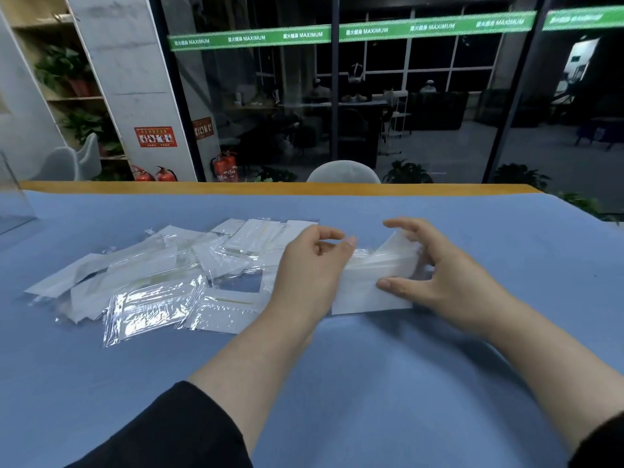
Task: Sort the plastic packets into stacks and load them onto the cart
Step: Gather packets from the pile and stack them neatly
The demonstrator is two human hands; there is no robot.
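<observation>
Hands grip 1 small stack of white plastic packets (pixel 374 282) — left hand (pixel 309 265) pinching its left end, right hand (pixel 449 282) curled round its right end. Loose clear packets (pixel 152 282) lie just left on the blue table (pixel 371 383).

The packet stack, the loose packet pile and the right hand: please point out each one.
packet stack (pixel 371 292): head view, its white front face.
loose packet pile (pixel 152 285): head view, a shiny packet in front.
right hand (pixel 449 282): head view, back of the hand.

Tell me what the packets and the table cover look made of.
Loose packets: clear glossy plastic film, judging by bright glare and crinkles, with white inserts, likely paper. Stack gripped by both hands: same white, sleeve sheen on top. Table cover: matte blue sheet, no glare; fabric or paper, can't tell. Far table edge: wood-look.
</observation>
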